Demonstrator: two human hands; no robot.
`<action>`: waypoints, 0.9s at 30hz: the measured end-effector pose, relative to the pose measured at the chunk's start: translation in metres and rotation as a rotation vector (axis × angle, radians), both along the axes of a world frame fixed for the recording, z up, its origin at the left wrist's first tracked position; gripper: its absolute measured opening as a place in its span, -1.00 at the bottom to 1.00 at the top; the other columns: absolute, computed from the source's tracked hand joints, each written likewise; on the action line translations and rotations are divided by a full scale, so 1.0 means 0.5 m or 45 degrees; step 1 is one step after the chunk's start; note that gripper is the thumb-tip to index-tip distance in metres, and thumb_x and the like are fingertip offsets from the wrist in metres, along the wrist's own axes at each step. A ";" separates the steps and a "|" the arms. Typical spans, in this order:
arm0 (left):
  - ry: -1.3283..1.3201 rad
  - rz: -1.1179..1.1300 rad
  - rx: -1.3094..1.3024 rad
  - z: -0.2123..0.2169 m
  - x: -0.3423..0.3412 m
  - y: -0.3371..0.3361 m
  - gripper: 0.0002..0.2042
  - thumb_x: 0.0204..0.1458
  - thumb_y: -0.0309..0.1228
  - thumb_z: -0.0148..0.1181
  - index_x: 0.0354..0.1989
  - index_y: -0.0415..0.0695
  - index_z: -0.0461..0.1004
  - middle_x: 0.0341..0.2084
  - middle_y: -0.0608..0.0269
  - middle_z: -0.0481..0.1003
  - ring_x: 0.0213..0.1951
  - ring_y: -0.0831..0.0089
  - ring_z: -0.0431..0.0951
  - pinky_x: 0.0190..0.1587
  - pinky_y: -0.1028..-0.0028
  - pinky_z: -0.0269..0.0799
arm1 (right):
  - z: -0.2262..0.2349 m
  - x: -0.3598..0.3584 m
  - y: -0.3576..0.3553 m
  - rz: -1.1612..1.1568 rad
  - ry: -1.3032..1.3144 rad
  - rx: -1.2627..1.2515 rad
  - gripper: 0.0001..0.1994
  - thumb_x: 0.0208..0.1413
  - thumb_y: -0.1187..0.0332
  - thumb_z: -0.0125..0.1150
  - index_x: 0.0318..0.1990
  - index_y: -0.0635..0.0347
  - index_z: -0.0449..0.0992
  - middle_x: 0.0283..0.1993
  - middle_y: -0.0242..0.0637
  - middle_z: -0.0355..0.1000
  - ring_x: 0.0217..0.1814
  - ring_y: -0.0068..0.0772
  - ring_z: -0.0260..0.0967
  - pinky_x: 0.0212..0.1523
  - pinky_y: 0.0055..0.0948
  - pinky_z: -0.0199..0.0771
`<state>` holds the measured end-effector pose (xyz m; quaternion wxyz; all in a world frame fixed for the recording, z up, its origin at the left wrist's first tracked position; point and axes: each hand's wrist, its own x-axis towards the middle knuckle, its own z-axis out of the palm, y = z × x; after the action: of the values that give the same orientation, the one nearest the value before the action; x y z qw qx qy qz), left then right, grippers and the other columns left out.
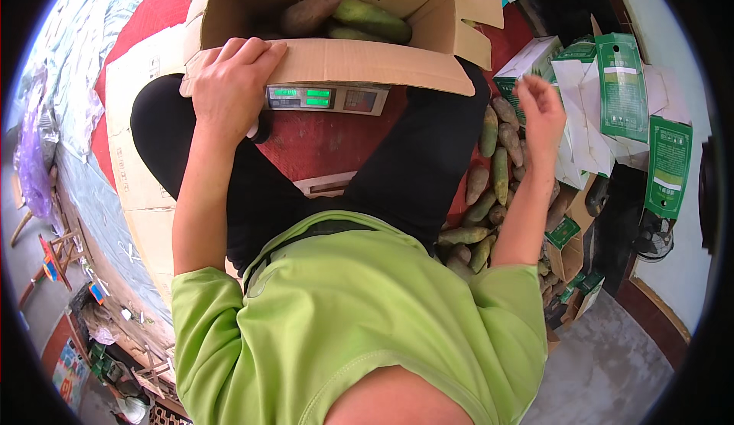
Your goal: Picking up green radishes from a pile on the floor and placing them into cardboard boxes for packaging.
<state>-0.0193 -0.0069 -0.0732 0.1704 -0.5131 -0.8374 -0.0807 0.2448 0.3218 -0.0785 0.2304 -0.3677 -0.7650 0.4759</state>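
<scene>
My left hand (229, 81) rests flat on the near flap of an open cardboard box (367, 61) that stands on a digital scale (325, 98) with a lit green display. Inside the box lie long green and brown fruits (352, 16). My right hand (541, 107) hovers with fingers apart and holds nothing, just above a pile of similar green-brown fruits (489, 188) on the floor at my right. My black-trousered legs sit on either side of the scale.
Flattened and folded white-and-green cartons (619, 88) are stacked at the right beyond the fruit pile. A flat cardboard sheet (134, 157) lies on my left over a red mat (321, 142). Clutter and wooden stools stand at the far left.
</scene>
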 end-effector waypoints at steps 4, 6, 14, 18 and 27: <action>-0.010 -0.015 0.031 0.002 -0.004 0.004 -0.71 -0.14 -0.46 0.12 -0.19 0.08 0.54 -0.35 0.53 0.46 -0.21 0.48 0.49 -0.12 0.43 0.43 | 0.092 -0.176 -0.033 0.469 -0.022 0.401 -0.71 0.03 0.46 0.23 -0.05 0.21 0.49 -0.15 -0.28 0.50 -0.16 -0.46 0.46 -0.17 -0.53 0.44; -0.018 -0.031 0.060 0.003 -0.007 0.005 -0.73 -0.15 -0.45 0.12 -0.21 0.07 0.55 -0.37 0.52 0.45 -0.23 0.49 0.49 -0.14 0.43 0.44 | 0.103 -0.274 -0.051 0.729 -0.163 0.779 -0.69 -0.03 0.45 0.25 -0.07 0.19 0.49 -0.12 -0.27 0.48 -0.15 -0.35 0.47 -0.15 -0.47 0.46; -0.070 -0.039 0.060 0.003 -0.012 0.002 -0.77 -0.17 -0.43 0.12 -0.27 0.02 0.53 -0.43 0.48 0.41 -0.26 0.47 0.48 -0.18 0.44 0.43 | -0.040 -0.556 -0.154 1.344 -0.509 1.630 -0.76 -0.14 0.42 0.26 -0.24 0.15 0.50 -0.14 -0.30 0.41 -0.03 -0.24 0.41 -0.11 -0.33 0.51; -0.095 -0.033 0.082 0.007 -0.011 0.004 -0.78 -0.18 -0.42 0.13 -0.28 -0.01 0.53 -0.44 0.47 0.41 -0.25 0.48 0.47 -0.18 0.45 0.42 | -0.099 -0.600 -0.171 1.435 -0.739 1.700 -0.81 -0.04 0.42 0.13 -0.23 0.19 0.53 -0.14 -0.25 0.44 -0.04 -0.25 0.41 -0.14 -0.33 0.51; -0.138 -0.038 0.089 0.003 -0.017 0.000 -0.77 -0.18 -0.43 0.13 -0.28 -0.03 0.53 -0.45 0.45 0.41 -0.25 0.47 0.47 -0.17 0.44 0.42 | -0.120 -0.611 -0.196 1.352 -0.759 1.439 -0.82 -0.07 0.33 0.26 -0.39 0.28 0.59 -0.18 -0.09 0.47 -0.10 -0.08 0.47 -0.10 -0.24 0.50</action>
<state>-0.0276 -0.0067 -0.0716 0.1415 -0.5143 -0.8342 -0.1402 -0.0609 0.2239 -0.1384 -0.0874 0.1028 -0.9895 -0.0521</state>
